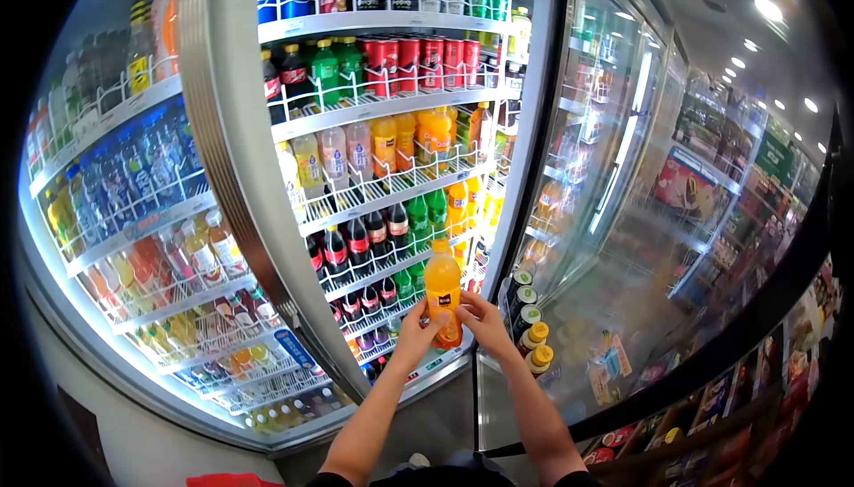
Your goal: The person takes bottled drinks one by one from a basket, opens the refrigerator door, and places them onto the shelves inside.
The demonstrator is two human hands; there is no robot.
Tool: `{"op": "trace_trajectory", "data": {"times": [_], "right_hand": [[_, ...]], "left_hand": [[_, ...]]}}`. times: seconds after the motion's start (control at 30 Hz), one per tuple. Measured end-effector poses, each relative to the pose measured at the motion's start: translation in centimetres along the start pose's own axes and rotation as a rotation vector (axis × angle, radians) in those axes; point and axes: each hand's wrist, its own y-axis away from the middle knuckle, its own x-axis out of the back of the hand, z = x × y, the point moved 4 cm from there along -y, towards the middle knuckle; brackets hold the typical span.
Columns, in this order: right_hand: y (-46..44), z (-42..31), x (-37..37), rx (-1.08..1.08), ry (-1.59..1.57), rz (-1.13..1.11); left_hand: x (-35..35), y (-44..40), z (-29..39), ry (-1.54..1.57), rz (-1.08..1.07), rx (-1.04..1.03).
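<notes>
An orange juice bottle (442, 287) with an orange cap and a dark label stands upright between my two hands, in front of the open cooler. The fingers of my left hand (418, 331) grip its lower left side. On its right side, the fingers of my right hand (482, 320) press against the lower part. Behind the bottle, wire shelves (382, 198) carry dark cola bottles, green bottles and orange drinks.
An open glass door (605, 247) stands to the right, with several yellow-capped bottles (536, 336) near its lower left. On the left is another cooler section behind glass (133, 167). Packaged goods (712, 398) fill racks at the lower right.
</notes>
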Motion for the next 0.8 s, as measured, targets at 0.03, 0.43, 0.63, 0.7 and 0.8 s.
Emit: {"op": "trace_trajectory", "data": {"times": [0.03,0.43,0.63,0.7,0.8], "right_hand": [[-0.3,0.5,0.2,0.006,-0.009,0.018],[-4.8,2.6,1.7,0.035,-0.182,0.211],[-12.5,0.1,-0.9,0.177,-0.25,0.132],[-15.5,-0.8,-1.5,0.225,-0.248,0.103],[-19.5,-3.0,-2.0,0.281,-0.243,0.056]], "left_hand": [[-0.1,-0.7,-0.2,-0.012,-0.017,0.001],[-0.2,-8.1,-1.1,-0.163,-0.135,-0.064],[3.2,-13.7,3.4,-0.246,-0.034,-0.171],[3.9,-15.5,5.9,-0.228,0.011,-0.252],[5.5,-18.6,8.5,-0.426,0.069,-0.34]]}}
